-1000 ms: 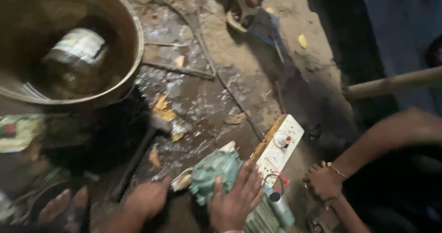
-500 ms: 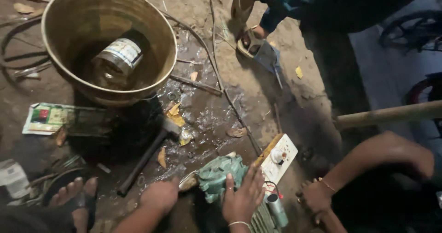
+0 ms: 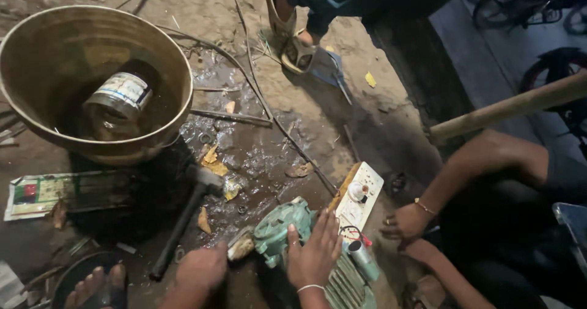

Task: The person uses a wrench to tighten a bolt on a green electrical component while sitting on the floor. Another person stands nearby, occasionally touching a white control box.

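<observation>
Both hands [image 3: 315,254] rest on green motor [image 3: 282,229].

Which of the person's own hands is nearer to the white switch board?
Right. The right hand lies on the green motor beside the white switch board; the left hand sits farther away, at the motor's other end.

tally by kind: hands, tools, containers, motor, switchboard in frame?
Hands: 3: left hand, right hand, co-worker's hand
Hammer: 1
Containers: 2: metal basin, can lying inside it
Green motor: 1
White switchboard: 1
Total: 8
</observation>
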